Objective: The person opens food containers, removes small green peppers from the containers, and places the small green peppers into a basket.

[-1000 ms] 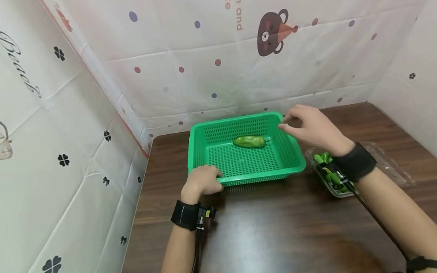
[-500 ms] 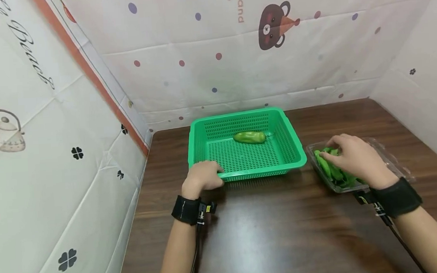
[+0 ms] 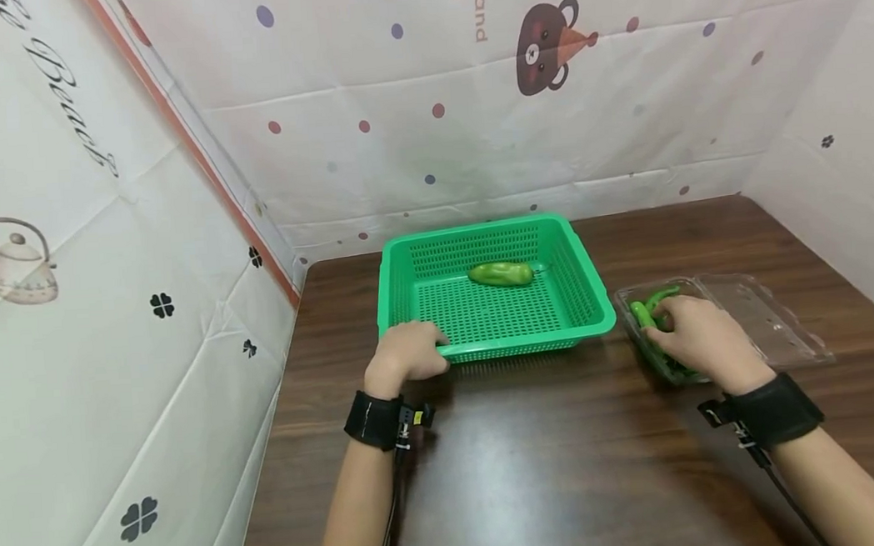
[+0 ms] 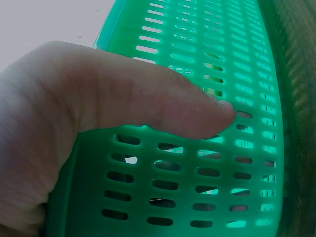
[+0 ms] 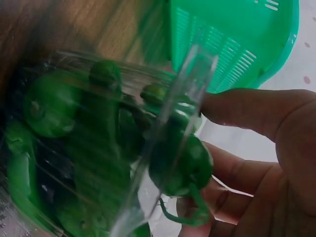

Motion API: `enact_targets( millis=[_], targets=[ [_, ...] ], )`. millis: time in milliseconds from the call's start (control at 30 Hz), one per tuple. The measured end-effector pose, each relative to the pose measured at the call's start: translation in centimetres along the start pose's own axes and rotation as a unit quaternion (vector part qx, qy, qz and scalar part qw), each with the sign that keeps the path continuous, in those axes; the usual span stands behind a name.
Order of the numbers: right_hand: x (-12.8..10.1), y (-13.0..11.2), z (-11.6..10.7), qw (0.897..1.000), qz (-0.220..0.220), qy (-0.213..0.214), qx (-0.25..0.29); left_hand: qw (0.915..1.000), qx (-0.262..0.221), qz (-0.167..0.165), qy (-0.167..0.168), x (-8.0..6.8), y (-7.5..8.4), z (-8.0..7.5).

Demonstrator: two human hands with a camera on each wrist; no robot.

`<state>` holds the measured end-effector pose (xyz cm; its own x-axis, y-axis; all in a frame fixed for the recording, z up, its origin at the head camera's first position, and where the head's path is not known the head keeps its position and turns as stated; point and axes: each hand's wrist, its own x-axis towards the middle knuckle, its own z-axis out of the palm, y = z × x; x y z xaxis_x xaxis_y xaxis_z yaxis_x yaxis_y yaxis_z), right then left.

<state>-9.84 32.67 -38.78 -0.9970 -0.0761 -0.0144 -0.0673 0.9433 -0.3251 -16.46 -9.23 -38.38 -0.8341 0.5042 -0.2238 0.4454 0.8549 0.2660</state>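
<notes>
Dark wood table [image 3: 539, 467], walled on three sides by white printed sheeting [image 3: 472, 112]. One green basket [image 3: 421, 265] — one pepper [image 3: 500, 273] lying in its far half. One clear clamshell tray [image 3: 770, 319] right of the basket, holding several peppers [image 3: 644, 312]; exact count unclear. Left hand [image 3: 406, 358] grips the basket's near rim, thumb along the wall. Right hand [image 3: 700, 342] — inside the tray, fingers curled round one pepper.

A makeshift recording booth: wooden table [image 3: 569, 465] walled by cartoon-printed white sheets [image 3: 471, 95].
</notes>
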Motion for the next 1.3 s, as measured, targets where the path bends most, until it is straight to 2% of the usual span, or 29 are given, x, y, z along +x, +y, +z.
enact_targets(
  millis=[433, 633, 1300],
  targets=[
    [0.8, 0.6, 0.4, 1.0, 0.01, 0.006, 0.01, 1.0, 0.008, -0.004, 0.001, 0.1, -0.1, -0.2],
    [0.8, 0.4, 0.6, 0.999, 0.03, 0.015, 0.011, 1.0, 0.005, -0.003, 0.001, 0.1, -0.2, -0.1],
    [0.4, 1.1, 0.3, 0.996, 0.074, 0.005, 0.051, 1.0, -0.001, -0.007, -0.003, 0.2, 0.1, 0.1]
  ],
)
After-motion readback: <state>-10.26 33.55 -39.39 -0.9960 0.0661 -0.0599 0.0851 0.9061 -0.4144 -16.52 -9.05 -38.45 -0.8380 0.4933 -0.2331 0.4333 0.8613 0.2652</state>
